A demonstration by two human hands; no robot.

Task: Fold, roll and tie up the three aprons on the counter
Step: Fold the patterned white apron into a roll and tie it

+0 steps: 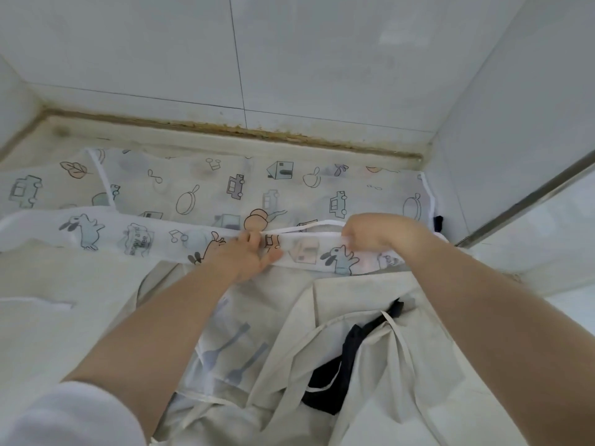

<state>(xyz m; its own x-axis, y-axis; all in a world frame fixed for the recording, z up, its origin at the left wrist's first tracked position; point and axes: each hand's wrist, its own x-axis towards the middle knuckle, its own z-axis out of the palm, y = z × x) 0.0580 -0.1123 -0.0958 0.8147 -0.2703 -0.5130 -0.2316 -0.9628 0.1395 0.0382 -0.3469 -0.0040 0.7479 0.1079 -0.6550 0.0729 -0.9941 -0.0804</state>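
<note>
Folding thin white translucent apron w/ cartoon prints (pixel 206 191), spread across pale counter (pixel 80 278) at far side.

Near edge of printed apron is turned over into a long band running left to right. Left hand (pixel 248 252) rests on band near centre, fingers mostly straight & pressing fabric flat, thumb by white strap (pixel 302 228). Right hand (pixel 380 233) further right, fingers curled under, gripping folded edge. Plain beige cloth apron (pixel 402 365) lies near side right, w/ dark navy strap (pixel 347 358) across it; a see-through apron w/ blue fork prints (pixel 231 355) lies just left of it, partly under. White tiled wall (pixel 289 59) behind. White sleeve (pixel 74 416) at near left.
</note>
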